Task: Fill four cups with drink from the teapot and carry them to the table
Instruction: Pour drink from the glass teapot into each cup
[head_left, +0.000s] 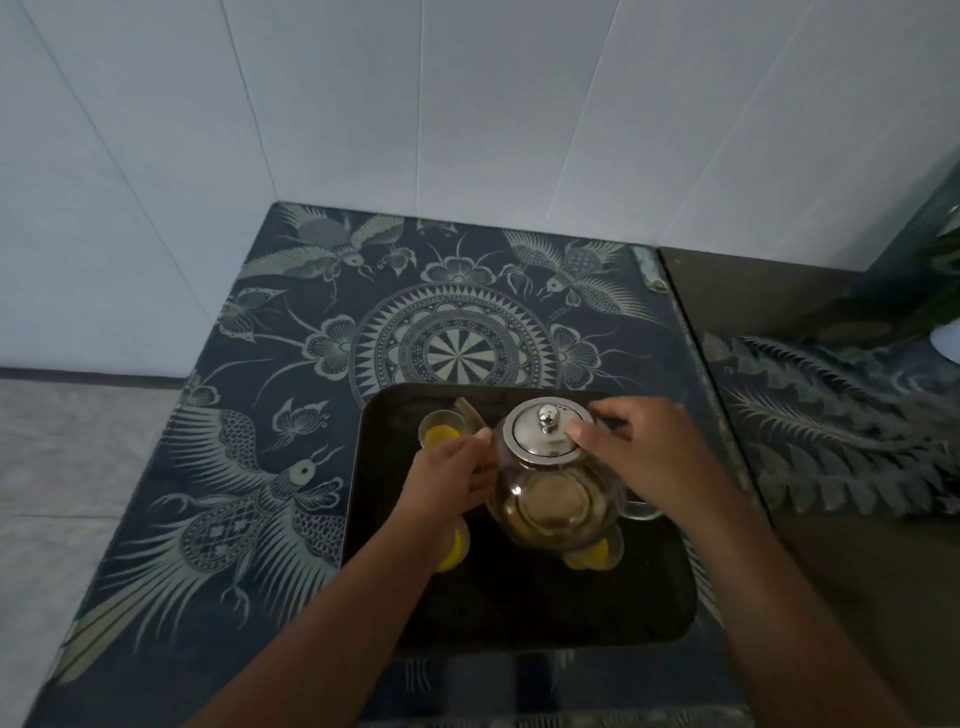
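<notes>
The glass teapot (556, 499) is sitting mid-tray on the black tray (519, 618), its spout aiming at the far-left cup (440, 435), which is holding yellow drink. The right hand (649, 457) is reaching over the steel lid (545, 434), thumb pressing its near edge and fingers (613, 410) curling round the far side, so it is pinching the lid. The left hand (447, 488) is lying against the pot's left flank by the spout; whether it is gripping, I cannot tell.

The danger, as I am judging it, is crowding. The near-left cup (453, 551) under the left wrist and the near-right cup (595, 556) against the pot's near side are standing so close that a wrist or the pot's base could be tipping them during a lift (a fourth cup is not showing, perhaps hidden). A loose lid could be slipping in a tilt.

Around the tray the cloth-covered tabletop (311, 338) is stretching to a white wall (363, 104)
</notes>
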